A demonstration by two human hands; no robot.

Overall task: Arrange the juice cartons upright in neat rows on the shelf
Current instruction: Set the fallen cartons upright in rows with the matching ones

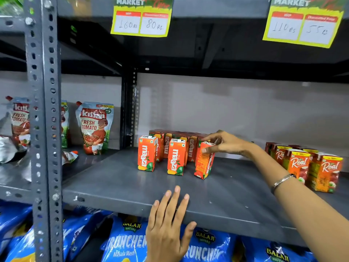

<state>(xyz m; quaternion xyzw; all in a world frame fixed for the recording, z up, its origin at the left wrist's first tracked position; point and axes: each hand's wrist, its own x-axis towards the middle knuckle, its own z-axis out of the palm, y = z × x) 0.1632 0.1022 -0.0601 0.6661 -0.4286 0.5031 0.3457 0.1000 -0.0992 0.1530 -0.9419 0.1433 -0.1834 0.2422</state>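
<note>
Small orange Maaza juice cartons stand on the grey metal shelf (pixel 117 188). Two front cartons (pixel 147 153) (pixel 176 156) are upright, with a back row of cartons (pixel 177 138) behind them. My right hand (pixel 224 143) pinches the top of a third front carton (pixel 204 162), which leans a little to the right, its base on the shelf. My left hand (pixel 168 222) lies flat with fingers spread on the shelf's front edge, holding nothing.
Several Real juice cartons (pixel 311 167) stand at the right of the shelf. Kissan tomato pouches (pixel 94 127) sit in the left bay beyond the slotted upright post (pixel 44 120). Blue wafer bags (pixel 124 244) fill the shelf below. Price tags (pixel 141 17) hang above.
</note>
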